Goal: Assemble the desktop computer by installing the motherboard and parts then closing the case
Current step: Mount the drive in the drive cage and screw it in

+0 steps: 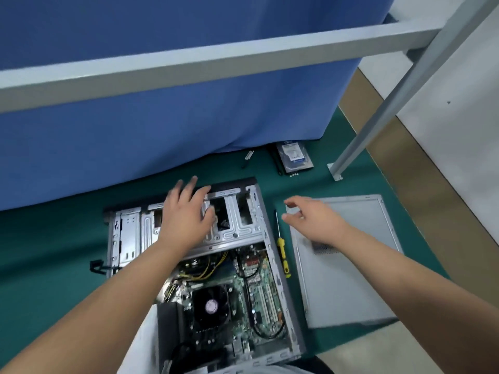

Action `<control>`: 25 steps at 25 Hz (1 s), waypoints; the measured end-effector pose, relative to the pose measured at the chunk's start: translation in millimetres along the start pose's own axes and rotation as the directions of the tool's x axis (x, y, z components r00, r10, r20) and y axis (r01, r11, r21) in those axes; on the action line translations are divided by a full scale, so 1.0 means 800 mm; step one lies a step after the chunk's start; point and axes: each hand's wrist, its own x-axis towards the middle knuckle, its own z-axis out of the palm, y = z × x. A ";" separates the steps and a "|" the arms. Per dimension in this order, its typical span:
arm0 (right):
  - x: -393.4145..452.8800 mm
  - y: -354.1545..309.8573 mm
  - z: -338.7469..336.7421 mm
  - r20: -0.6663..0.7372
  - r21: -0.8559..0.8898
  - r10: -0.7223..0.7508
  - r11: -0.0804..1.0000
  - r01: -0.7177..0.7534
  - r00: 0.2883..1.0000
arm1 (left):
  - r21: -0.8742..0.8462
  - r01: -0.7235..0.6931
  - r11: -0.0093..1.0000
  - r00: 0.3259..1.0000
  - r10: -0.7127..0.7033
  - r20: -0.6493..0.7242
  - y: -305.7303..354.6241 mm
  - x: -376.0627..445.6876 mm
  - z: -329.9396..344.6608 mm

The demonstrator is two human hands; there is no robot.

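Note:
An open grey computer case (280,279) lies on its side on a green mat. Inside it sits the green motherboard (259,292) with a black CPU fan (212,306) and yellow and black cables. My left hand (186,211) lies with spread fingers on the silver drive cage (237,225) at the far end of the case. My right hand (310,220) hovers with loosely bent fingers over the far left corner of the grey side panel (348,265), which lies flat to the right of the case. It holds nothing.
A yellow-handled screwdriver (282,249) lies between case and panel. A hard drive (294,156), several small screws (294,174) and a small black part (248,157) lie at the back by the blue curtain. A metal frame leg (351,147) stands at the right.

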 end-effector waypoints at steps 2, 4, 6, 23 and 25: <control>0.042 0.012 -0.010 0.019 -0.041 0.038 0.998 -0.038 0.999 | 0.028 0.043 0.999 0.999 -0.043 0.022 0.013 0.034 0.014; 0.079 0.029 -0.012 0.061 -0.053 0.105 0.993 -0.102 0.993 | 0.060 0.107 0.992 0.994 -0.107 0.001 0.018 0.051 0.030; 0.111 0.047 -0.009 0.077 -0.060 0.176 0.983 -0.172 0.981 | 0.101 0.118 0.988 0.988 -0.107 -0.113 0.020 0.051 0.044; 0.334 0.091 -0.020 -0.164 -0.071 0.467 0.873 -0.482 0.869 | 0.170 0.133 0.976 0.946 -0.074 -0.317 0.011 0.051 0.068; 0.335 0.092 -0.024 -0.180 -0.077 0.468 0.870 -0.487 0.865 | 0.160 0.131 0.978 0.946 -0.075 -0.314 0.012 0.052 0.068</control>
